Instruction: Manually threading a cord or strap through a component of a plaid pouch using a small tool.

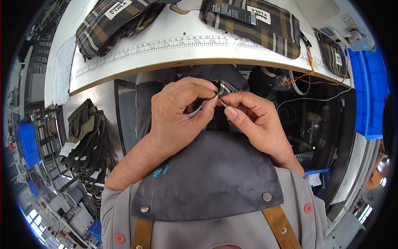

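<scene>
Both hands meet just in front of the table edge, over my lap. My left hand [176, 110] is closed, its thumb and forefinger pinching a small piece of striped dark plaid fabric [226, 88], most of which is hidden behind the fingers. My right hand [259, 118] is closed too, thumb against forefinger on a thin needle-like object [223, 101] whose tip reaches the fabric by the left fingertips. It is too small to tell its exact kind.
Folded plaid fabric pieces with white labels lie on the white table [137, 68], at left [99, 31], right [273, 31] and far right [329, 52]. A ruler scale [182, 43] runs along its edge. Orange cord [309, 62] hangs at right, near a blue bin [367, 95]. Dark green fabric pieces [85, 133] hang at left.
</scene>
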{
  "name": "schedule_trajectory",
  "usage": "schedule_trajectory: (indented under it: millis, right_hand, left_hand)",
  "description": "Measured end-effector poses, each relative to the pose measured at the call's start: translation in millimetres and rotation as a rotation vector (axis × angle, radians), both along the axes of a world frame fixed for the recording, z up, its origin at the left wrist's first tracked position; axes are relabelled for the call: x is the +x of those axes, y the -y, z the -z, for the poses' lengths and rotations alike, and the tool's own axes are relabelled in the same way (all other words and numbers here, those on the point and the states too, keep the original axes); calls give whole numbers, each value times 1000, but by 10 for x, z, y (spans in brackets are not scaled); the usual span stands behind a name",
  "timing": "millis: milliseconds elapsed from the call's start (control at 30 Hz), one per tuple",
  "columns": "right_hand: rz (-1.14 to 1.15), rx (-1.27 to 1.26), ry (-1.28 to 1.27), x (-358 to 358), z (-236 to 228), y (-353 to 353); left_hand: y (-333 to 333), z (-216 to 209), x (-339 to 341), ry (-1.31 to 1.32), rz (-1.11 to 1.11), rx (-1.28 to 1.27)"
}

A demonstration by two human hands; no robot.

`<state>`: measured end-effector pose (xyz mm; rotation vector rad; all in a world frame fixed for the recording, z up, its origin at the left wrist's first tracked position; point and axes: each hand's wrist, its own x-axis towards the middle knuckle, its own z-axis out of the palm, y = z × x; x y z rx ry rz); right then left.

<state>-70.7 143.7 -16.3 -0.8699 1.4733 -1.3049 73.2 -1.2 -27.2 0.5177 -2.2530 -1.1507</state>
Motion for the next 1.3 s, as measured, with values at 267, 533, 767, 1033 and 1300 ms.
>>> schedule_trajectory:
  millis: [267, 533, 767, 1033, 1300]
  right_hand:
    - [5, 23, -27, 13, -16, 14]
    - [20, 7, 5, 14, 17, 10]
    - [-15, -33, 27, -15, -8, 4]
    - [2, 37, 205, -33, -31, 15]
    - [21, -42, 15, -35, 47, 39]
  left_hand:
    - [40, 42, 25, -74, 40, -105]
    - [35, 21, 22, -66, 69, -148]
    - [33, -45, 44, -13, 82, 158]
    - [67, -40, 46, -35, 99, 178]
    - [60, -46, 47, -21, 114, 186]
